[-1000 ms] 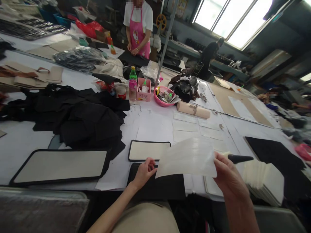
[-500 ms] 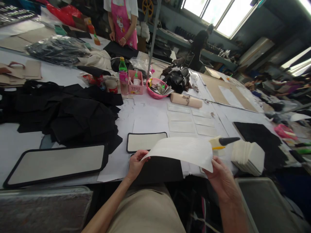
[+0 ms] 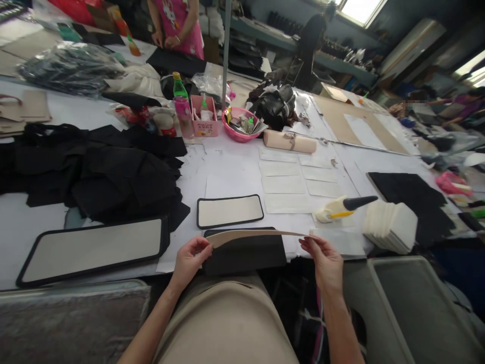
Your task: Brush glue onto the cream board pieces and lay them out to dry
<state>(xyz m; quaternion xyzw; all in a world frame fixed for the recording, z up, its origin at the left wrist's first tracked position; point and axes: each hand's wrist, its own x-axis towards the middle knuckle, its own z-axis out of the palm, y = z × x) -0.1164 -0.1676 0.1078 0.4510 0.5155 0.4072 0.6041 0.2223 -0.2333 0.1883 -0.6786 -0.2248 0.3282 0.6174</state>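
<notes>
Long white-covered worktable (image 3: 235,167), filling the middle of the frame from left edge to right.

Heap of loose black fabric pieces (image 3: 94,172), left of centre.

Long black-bordered pale panel (image 3: 93,248), lower left, lying flat; judged finished.

Small black-bordered pale panel (image 3: 229,210), centre, just above the hands; also judged finished.

Black rectangular fabric piece (image 3: 246,253), lower centre at the near table edge, its face bare; judged still waiting for its insert.

Thin pale stiff sheet (image 3: 257,233), seen edge-on, slightly bowed, held level just above the black rectangular fabric piece and not yet resting on it.

Stack of cream cut pieces (image 3: 390,227), right of centre; a good number appear left to use.

Row of flat pale sheets (image 3: 291,184), centre right, laid out on the table.

Cream squeeze bottle with black nozzle (image 3: 341,207), on its side, right of centre, untouched.

Left hand (image 3: 189,260), lower centre: thumb and fingers pinching the sheet's left end.

Right hand (image 3: 324,258), lower right of centre: fingertips pinching the sheet's right end.

Person in pink apron (image 3: 178,25), top of frame, standing at the far side.
</notes>
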